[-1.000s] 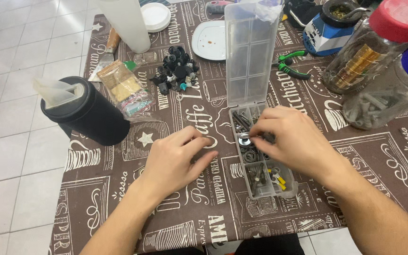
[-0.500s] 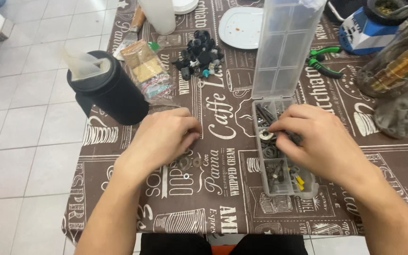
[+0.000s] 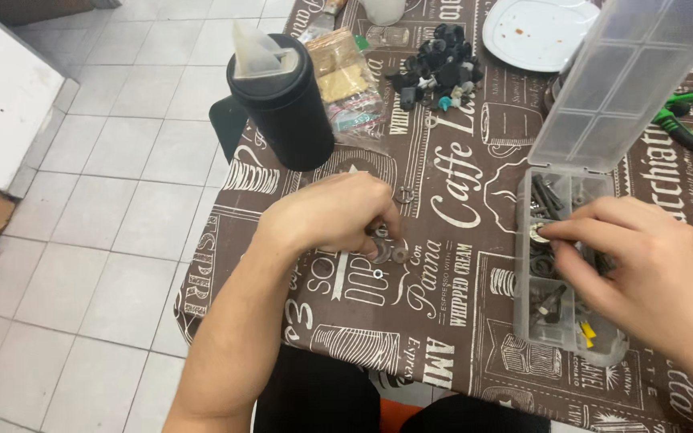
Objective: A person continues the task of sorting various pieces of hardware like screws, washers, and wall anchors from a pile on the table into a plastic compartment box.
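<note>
Washers (image 3: 389,255) lie loose on the brown printed tablecloth (image 3: 459,265) near the table's front edge, touching the curled fingers of the left hand (image 3: 332,215); that hand rests knuckles-up on the cloth, and whether it pinches one of them I cannot tell; the right hand (image 3: 651,265) reaches into a clear plastic parts box (image 3: 559,277) towards the front right corner, thumb and forefinger closed on a small round metal piece (image 3: 538,233) over one of its compartments; the box's lid (image 3: 627,80) stands open, tilted back; a black cylinder-shaped container (image 3: 286,108) stands at the left edge; black small parts (image 3: 436,68), a white plate (image 3: 539,32) and green-handled pliers (image 3: 687,120) lie farther back.
</note>
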